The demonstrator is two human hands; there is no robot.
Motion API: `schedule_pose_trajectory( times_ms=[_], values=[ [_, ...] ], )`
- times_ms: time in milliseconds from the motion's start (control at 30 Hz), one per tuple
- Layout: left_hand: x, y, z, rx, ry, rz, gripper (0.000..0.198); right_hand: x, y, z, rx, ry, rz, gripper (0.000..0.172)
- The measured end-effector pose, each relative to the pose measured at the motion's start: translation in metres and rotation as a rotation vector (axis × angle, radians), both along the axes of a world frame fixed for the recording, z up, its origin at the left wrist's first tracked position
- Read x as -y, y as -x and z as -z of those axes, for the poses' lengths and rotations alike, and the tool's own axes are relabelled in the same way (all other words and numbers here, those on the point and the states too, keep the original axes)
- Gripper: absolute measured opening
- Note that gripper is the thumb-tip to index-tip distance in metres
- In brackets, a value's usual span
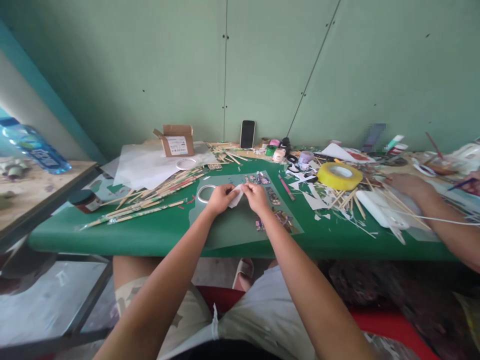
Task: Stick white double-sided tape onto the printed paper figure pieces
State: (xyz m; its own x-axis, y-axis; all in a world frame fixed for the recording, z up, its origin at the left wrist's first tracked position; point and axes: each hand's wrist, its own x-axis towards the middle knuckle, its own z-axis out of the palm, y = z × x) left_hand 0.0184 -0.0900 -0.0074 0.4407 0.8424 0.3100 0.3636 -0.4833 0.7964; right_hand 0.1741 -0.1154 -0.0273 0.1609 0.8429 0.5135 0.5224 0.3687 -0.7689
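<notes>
Both hands meet over a translucent sheet (217,235) on the green tabletop. My left hand (222,198) pinches one side of a small white piece of paper (236,196). On its other side, my right hand (255,196) grips the same piece with closed fingers. A roll of narrow tape (206,194) lies flat just left of my left hand. Colourful printed cutouts (282,220) lie on the sheet beside and beyond my right hand. A pink pen-like tool (287,187) rests to their right.
Wrapped sticks (150,206) and a dark jar (85,201) lie left. An opened cardboard box (178,141) and a phone (247,134) stand at the back. On the right are yellow tape (339,176), paper scraps, a white device (378,209) and another person's arm (431,205).
</notes>
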Motion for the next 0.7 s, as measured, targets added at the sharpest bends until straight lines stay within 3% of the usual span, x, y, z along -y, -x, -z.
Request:
schedule_pose_trajectory(
  times_ms=[233,367,700],
  values=[
    [-0.0022,-0.0025,0.0034,-0.011,-0.010,-0.047,0.028,0.0068,-0.0011,-0.0036,0.089,-0.181,0.126,0.031],
    [-0.0059,-0.0023,0.0071,0.006,-0.025,-0.076,0.028,0.0092,0.0004,-0.0038,0.181,-0.211,0.110,0.023],
    [-0.0056,-0.0016,0.0070,0.009,-0.064,-0.013,0.025,0.0074,0.0000,0.0013,0.323,-0.198,0.059,0.026]
  ],
)
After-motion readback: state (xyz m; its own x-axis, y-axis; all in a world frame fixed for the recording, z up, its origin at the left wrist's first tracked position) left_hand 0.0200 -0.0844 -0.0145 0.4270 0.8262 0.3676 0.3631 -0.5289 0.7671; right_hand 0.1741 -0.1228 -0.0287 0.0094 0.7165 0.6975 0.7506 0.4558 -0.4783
